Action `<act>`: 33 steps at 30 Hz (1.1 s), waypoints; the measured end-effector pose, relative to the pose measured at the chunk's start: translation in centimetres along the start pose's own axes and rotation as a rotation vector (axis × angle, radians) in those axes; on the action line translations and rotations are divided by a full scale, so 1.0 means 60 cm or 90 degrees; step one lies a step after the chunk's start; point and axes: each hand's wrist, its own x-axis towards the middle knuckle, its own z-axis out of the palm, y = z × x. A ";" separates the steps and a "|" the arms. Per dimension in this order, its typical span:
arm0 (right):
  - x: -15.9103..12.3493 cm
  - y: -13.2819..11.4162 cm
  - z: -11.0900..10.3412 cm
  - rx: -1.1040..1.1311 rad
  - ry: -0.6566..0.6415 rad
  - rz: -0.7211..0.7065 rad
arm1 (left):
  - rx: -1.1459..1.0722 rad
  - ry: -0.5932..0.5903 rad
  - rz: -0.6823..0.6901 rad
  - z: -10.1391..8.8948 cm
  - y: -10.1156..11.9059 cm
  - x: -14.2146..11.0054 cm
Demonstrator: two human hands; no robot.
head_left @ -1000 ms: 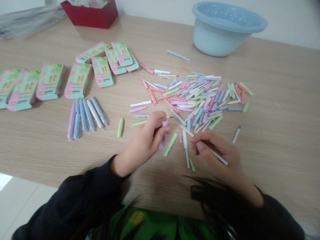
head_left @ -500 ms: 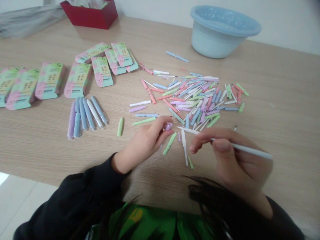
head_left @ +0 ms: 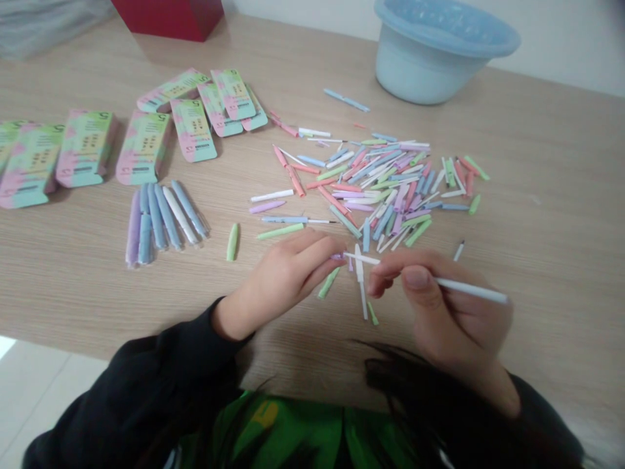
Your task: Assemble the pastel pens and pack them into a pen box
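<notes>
My left hand (head_left: 288, 270) is closed in a pinch around a small purple pen part (head_left: 338, 256); most of it is hidden by the fingers. Between the thumb and fingers of my right hand (head_left: 454, 312) lies a slim white pen refill (head_left: 471, 290). Its thin tip points left and meets the purple part. Below the hands on the table are a white pen piece with a thin stem (head_left: 360, 267), a light green pen part (head_left: 329, 283) and a small green piece (head_left: 372, 314).
Beyond my hands spreads a heap of pastel pen parts (head_left: 385, 189). Several wrapped pens (head_left: 157, 218) lie in a row to the left, under printed pen boxes (head_left: 144, 146). A blue basin (head_left: 420, 68) and a red box (head_left: 168, 19) stand at the back.
My right hand has moved left with the white refill, bringing its tip to the purple part. My left fingers have closed further over that part. The view has shifted slightly.
</notes>
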 end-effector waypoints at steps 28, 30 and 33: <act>-0.003 0.000 -0.001 0.009 -0.014 0.033 | 0.068 -0.059 0.013 -0.003 0.003 -0.002; -0.001 -0.001 -0.002 -0.001 -0.036 0.028 | 0.091 -0.065 0.025 -0.002 0.000 -0.003; 0.004 -0.002 0.002 -0.001 -0.047 0.016 | 0.122 -0.070 0.027 0.001 -0.003 -0.004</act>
